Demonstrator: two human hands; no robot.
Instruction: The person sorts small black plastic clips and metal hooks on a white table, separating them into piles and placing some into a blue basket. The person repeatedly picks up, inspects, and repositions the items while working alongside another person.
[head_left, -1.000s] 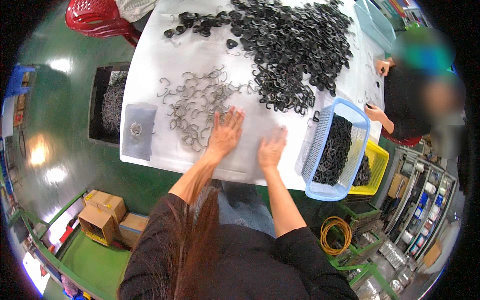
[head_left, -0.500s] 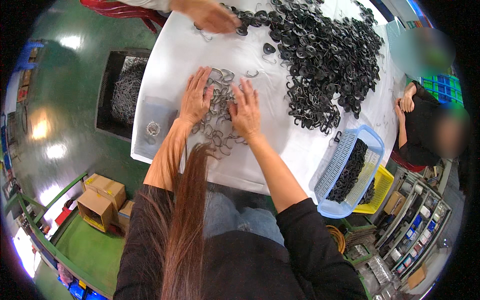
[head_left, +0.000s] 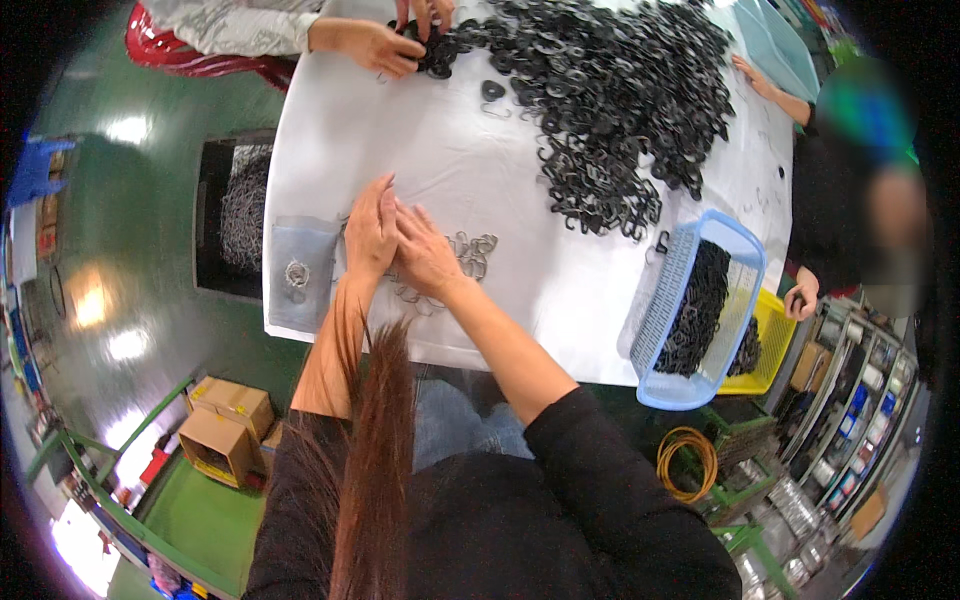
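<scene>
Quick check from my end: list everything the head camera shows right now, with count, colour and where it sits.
table: one, white-covered, centre.
black hooks: one big heap, far right part of table.
wire clips: small silver cluster, partly under the hands.
clear bag: one, greyish, table's near left edge.
blue basket: one, holds black pieces, table's near right corner.
yellow basket: one, behind the blue one.
dark bin: one, holds silver wire parts, on floor left of table.
cardboard boxes: two, brown, floor lower left.
yellow coil: one, floor lower right.
co-worker's hands: far edge, at the black heap.
left hand: on the clips.
right hand: beside it, touching.
</scene>
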